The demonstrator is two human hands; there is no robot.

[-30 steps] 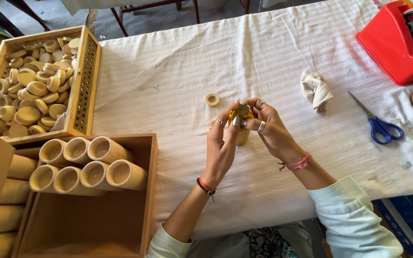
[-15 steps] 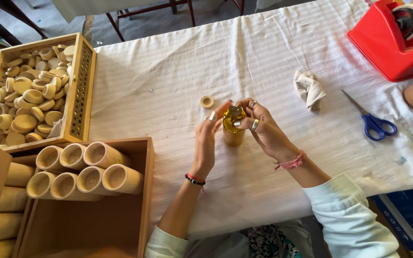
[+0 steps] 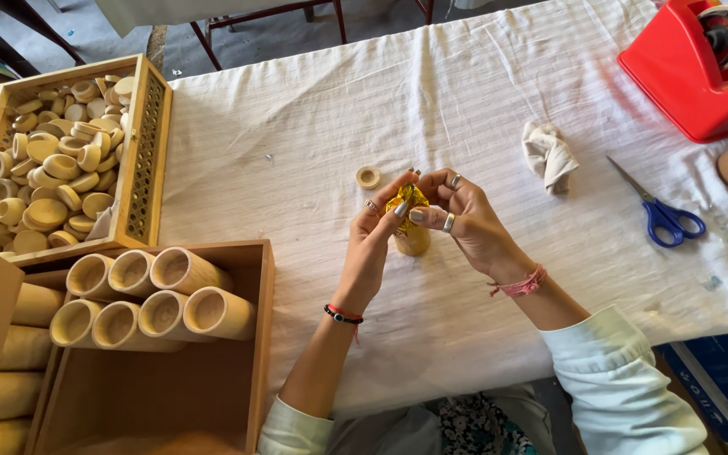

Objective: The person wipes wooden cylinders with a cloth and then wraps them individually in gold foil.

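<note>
Both my hands meet over the white tablecloth (image 3: 313, 143) at the middle of the table. My left hand (image 3: 372, 240) and my right hand (image 3: 463, 221) pinch a crumpled gold foil packet (image 3: 406, 199) at the mouth of a small bamboo tube (image 3: 413, 241). The tube stands upright on the cloth between my palms, mostly hidden by my fingers. A round wooden cap (image 3: 368, 177) lies loose on the cloth just left of my left fingertips.
A wooden tray (image 3: 147, 152) full of several caps sits at the left. A wooden box (image 3: 259, 337) with several bamboo tubes is near the front left. A crumpled cloth (image 3: 548, 153), blue scissors (image 3: 661, 211) and a red tape dispenser (image 3: 688, 72) lie to the right.
My hands and the tube have stayed in place on the cloth. My fingers have shifted slightly around the gold foil at the tube's top.
</note>
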